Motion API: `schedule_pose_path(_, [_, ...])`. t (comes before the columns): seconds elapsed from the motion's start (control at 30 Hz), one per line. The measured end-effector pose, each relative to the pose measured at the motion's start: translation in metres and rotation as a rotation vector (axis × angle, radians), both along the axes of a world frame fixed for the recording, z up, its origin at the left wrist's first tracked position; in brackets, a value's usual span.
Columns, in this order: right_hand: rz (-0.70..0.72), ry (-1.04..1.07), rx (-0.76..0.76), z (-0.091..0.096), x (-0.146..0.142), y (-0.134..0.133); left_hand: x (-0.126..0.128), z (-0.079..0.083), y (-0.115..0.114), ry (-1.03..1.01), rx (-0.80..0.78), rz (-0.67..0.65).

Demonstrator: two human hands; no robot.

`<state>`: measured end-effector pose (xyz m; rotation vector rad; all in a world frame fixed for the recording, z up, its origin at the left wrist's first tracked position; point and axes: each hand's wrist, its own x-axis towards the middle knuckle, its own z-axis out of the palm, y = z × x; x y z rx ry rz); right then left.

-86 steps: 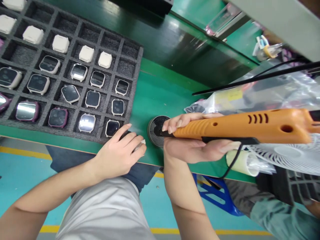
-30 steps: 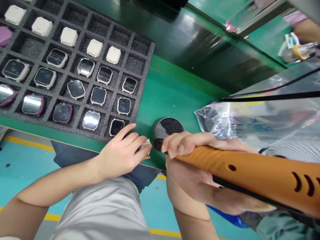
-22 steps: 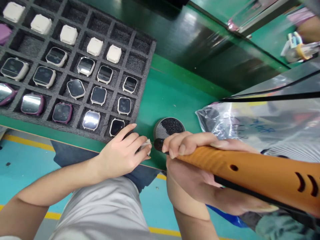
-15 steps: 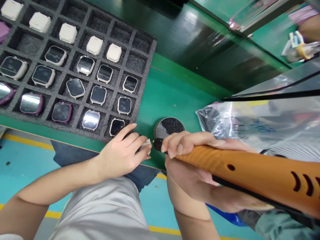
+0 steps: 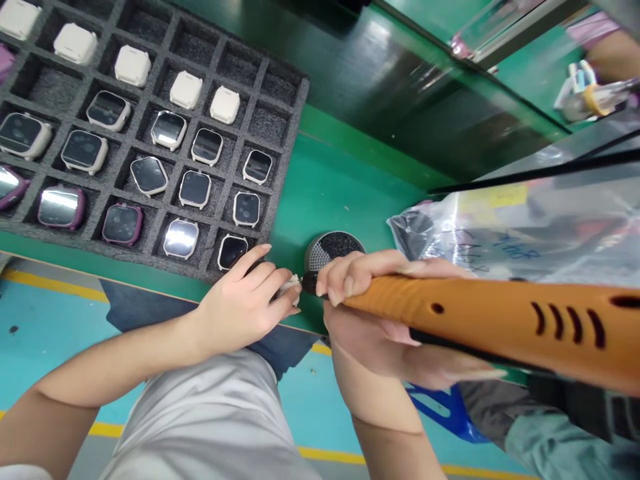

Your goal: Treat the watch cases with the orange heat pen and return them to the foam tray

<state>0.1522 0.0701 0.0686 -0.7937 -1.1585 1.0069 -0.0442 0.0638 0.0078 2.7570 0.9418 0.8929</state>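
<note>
both the left hand [image 5: 240, 310] and the right hand [image 5: 390, 347] are bare, with plain nails grown a little past the fingertips. the left forearm [image 5: 115, 373] and the right forearm [image 5: 380, 427] are bare too, slim and smooth, as far as the view reaches. a light grey garment [image 5: 210, 413], softly creased, covers the body between them, and dark blue cloth [image 5: 135, 310] shows beyond it, under the near edge of the desk [image 5: 325, 193].

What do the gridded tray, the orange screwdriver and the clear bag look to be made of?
Tray: dark grey foam, matte, with a coarse porous texture. Screwdriver, gripped by the right hand: probably moulded plastic, smooth satin orange with vent slots. Bag: thin clear plastic film, glossy and crinkled.
</note>
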Motion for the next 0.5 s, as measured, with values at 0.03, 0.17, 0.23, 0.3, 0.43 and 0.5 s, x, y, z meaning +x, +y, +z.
schedule_pose_path(0.03, [-0.016,0.020,0.002,0.000,0.001,0.002,0.000,0.000,0.000,0.013,0.001,0.002])
schedule_pose_path(0.17, [-0.180,0.046,0.064,-0.004,0.010,0.011,-0.004,0.003,0.001,0.081,-0.010,-0.026])
schedule_pose_path(0.23, [-0.262,0.052,0.108,-0.009,0.013,0.015,-0.006,0.005,0.000,0.106,-0.023,-0.073])
schedule_pose_path(0.3, [-0.302,0.078,0.119,-0.015,0.013,0.020,-0.007,0.005,0.000,0.116,-0.031,-0.101])
schedule_pose_path(0.43, [-0.330,0.095,0.115,-0.020,0.007,0.024,-0.005,0.004,-0.001,0.100,-0.015,-0.025])
schedule_pose_path(0.5, [-0.333,0.094,0.112,-0.020,0.004,0.024,-0.004,0.003,-0.001,0.090,-0.009,-0.008])
